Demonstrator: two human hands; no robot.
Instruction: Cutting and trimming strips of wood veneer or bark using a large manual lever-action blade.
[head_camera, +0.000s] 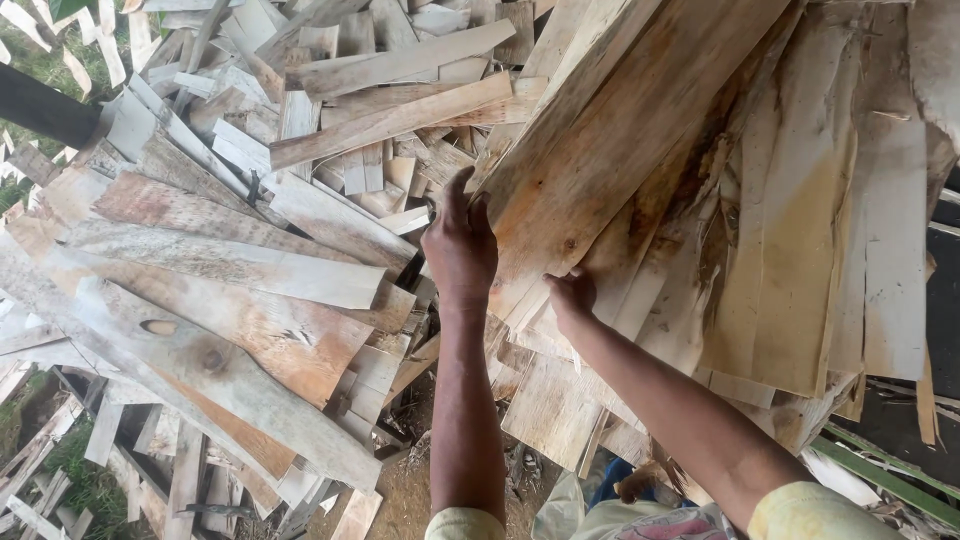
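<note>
While both arms are reaching up: the two hands are meeting a big leaning stack of planks (640, 170).
Left hand (460, 245): its grip is lying flat with fingers spread, pressing on the left edge of the stack.
Right hand (572, 298): its grip is curling around the bottom edge of the planks, pinching the wood from below.
Where the planks are sitting: they are leaning up and to the right, filling the right side of the view.
Pile on the left (230, 260): many loose wood slabs are lying crisscross, one on top of another.
Biggest slab (200, 370): a long grey board with a knot hole is slanting down across that pile.
Ground (400, 495): brown dirt is showing between the arms, with bits of wood around it.
Grass (85, 480): green blades are peeking out at the bottom left.
</note>
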